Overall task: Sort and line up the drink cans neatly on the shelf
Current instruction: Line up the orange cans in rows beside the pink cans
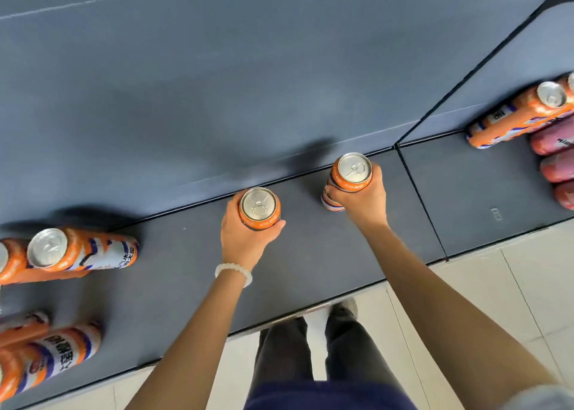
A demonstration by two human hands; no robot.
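Note:
I look straight down on a dark grey shelf (310,254). My left hand (242,239) grips an upright orange can (259,207) near the shelf's back wall, fingers curled round its side. To the right, my right hand (363,197) grips a second orange can (349,176), also upright and close to the back wall. The two held cans stand apart from each other. Both show silver tops with pull tabs.
Orange-and-white cans (62,254) stand grouped at the left, with more (49,357) near the front left edge. On the neighbouring shelf section at the right are orange cans (528,111) and pink cans (556,158). A thin seam (419,201) divides the sections. Pale tiled floor (497,301) lies below.

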